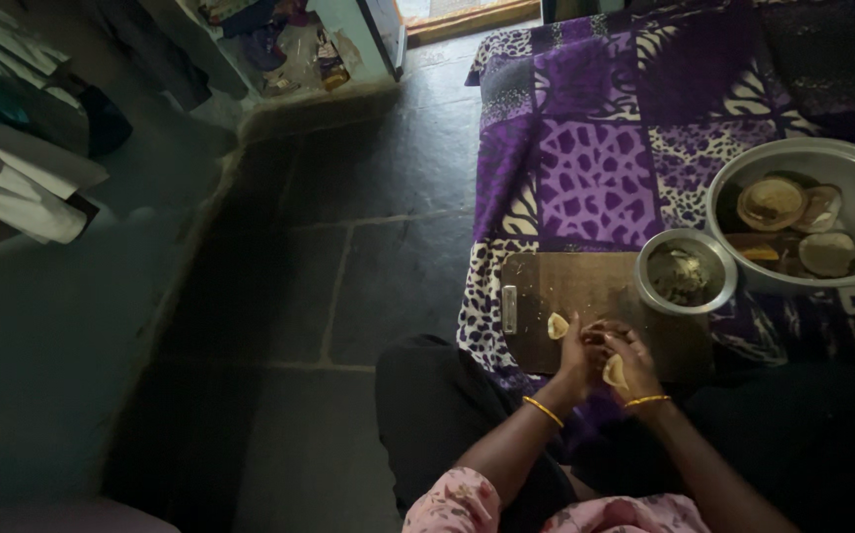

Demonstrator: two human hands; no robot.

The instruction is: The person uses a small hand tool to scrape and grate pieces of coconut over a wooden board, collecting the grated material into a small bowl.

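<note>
Dark stone-slab floor [348,286] fills the left and centre of the head view; folded cloth [13,168] is piled at 9 o'clock. A purple and white animal-print blanket [595,168] covers the raised surface from 12 to 3 o'clock. On it at 3 o'clock sits a large steel bowl [842,158] holding round, flat tan pieces [771,202]. Touching its lower left rim is a small steel bowl [686,271] with dark scraps inside. A wooden chopping board [575,286] lies on the blanket, just left of and partly under the small bowl. On the board, near its lower edge, lies a pale yellow wedge-shaped piece [557,326]. Just right of it, the left hand [577,357] and right hand [632,363] meet over the board's lower edge, each wrist with a yellow bangle. Right grip: fingers curled closed around a second pale yellow piece [613,372]. Left grip: fingers bent against the right hand; whether it has hold of anything cannot be told in the dim light.
</note>
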